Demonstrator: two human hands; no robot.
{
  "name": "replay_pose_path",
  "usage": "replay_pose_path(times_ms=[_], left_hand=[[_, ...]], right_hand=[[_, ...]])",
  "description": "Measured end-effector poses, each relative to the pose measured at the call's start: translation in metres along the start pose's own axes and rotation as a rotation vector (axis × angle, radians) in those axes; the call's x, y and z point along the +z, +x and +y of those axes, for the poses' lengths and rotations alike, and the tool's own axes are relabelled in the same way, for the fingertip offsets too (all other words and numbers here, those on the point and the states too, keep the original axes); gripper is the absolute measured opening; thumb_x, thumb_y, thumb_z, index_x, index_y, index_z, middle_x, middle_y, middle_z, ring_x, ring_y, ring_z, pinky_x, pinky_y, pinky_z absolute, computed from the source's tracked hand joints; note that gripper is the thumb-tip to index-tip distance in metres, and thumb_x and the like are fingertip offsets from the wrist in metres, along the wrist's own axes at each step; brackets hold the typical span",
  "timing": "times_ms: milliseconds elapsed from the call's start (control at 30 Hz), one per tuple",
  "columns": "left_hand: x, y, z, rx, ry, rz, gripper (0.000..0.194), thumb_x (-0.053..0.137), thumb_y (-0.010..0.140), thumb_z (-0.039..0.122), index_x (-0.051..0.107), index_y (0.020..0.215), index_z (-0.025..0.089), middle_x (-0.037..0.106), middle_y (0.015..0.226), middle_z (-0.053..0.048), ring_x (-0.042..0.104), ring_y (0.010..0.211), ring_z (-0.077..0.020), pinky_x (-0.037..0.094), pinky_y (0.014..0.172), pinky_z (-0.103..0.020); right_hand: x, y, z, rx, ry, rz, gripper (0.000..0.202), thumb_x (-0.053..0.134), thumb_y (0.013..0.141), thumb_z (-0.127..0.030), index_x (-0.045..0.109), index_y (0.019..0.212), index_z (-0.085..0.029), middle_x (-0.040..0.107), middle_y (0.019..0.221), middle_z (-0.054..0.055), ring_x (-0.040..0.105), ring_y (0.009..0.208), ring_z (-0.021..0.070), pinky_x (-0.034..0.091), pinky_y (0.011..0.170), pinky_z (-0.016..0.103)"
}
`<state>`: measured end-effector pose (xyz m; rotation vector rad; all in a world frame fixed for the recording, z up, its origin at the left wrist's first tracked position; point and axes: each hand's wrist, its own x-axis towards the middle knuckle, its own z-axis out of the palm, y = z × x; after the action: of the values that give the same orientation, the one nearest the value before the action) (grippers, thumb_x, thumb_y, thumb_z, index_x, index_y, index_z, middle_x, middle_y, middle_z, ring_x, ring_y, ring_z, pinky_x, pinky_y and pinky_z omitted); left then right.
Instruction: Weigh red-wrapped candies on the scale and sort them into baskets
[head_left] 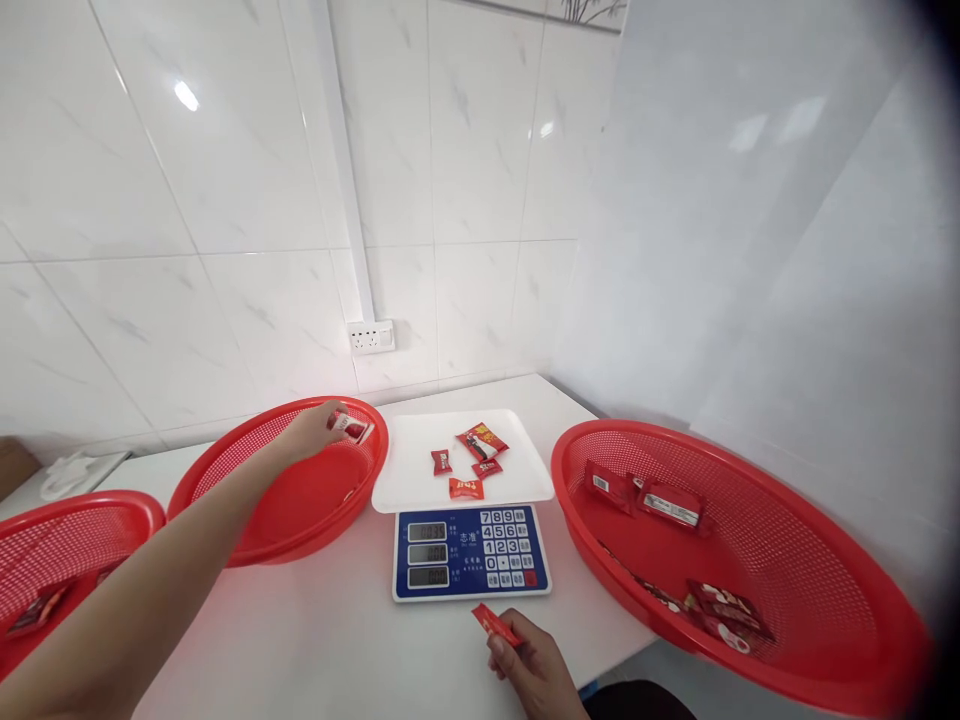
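Observation:
My left hand is over the middle red basket, its fingers closed on a small white-and-red snack packet. Near the table's front, my right hand pinches a small red packet between thumb and fingers. Just beyond it stands a digital scale with a blue keypad panel; its top display seems to read 0.035. On its white tray lie a larger red-and-yellow packet and three smaller red ones, among them an orange-red packet near the front edge.
To the right, a large red basket holds several red and dark packets. Another red basket with packets is at far left. A tiled wall rises behind the white table, with a power socket on it.

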<state>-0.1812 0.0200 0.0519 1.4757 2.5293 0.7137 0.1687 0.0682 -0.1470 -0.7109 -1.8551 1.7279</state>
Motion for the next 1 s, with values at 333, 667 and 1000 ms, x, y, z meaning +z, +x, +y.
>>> replay_pose_path(times_ms=[333, 667, 1000], left_hand=[[0.079, -0.009, 0.074, 0.361, 0.013, -0.29, 0.055, 0.052, 0.076, 0.049, 0.043, 0.126, 0.027, 0.042, 0.135, -0.006, 0.041, 0.122, -0.0233, 0.035, 0.098, -0.033], [0.132, 0.0, 0.109, 0.488, 0.0, -0.3, 0.035, 0.045, 0.081, 0.023, 0.052, 0.115, 0.023, 0.055, 0.12, -0.008, 0.053, 0.106, -0.0262, 0.042, 0.09, -0.038], [0.071, 0.001, 0.053, 0.33, 0.027, -0.041, 0.028, 0.036, 0.08, 0.014, 0.06, 0.094, 0.02, 0.058, 0.107, -0.007, 0.055, 0.1, -0.0203, 0.043, 0.089, -0.032]], right_hand=[[0.0, 0.001, 0.001, -0.007, -0.046, -0.001, 0.045, 0.045, 0.076, -0.062, 0.048, 0.067, -0.019, 0.049, 0.059, -0.001, 0.045, 0.057, 0.0131, 0.036, 0.056, 0.024], [-0.004, 0.003, 0.014, -0.062, -0.129, -0.061, 0.044, 0.042, 0.079, -0.06, 0.045, 0.067, -0.018, 0.049, 0.062, -0.001, 0.044, 0.058, 0.0119, 0.035, 0.055, 0.022], [-0.003, 0.003, 0.013, -0.059, -0.159, -0.052, 0.046, 0.04, 0.078, -0.062, 0.046, 0.066, -0.018, 0.047, 0.06, -0.001, 0.042, 0.057, 0.0123, 0.032, 0.054, 0.023]])
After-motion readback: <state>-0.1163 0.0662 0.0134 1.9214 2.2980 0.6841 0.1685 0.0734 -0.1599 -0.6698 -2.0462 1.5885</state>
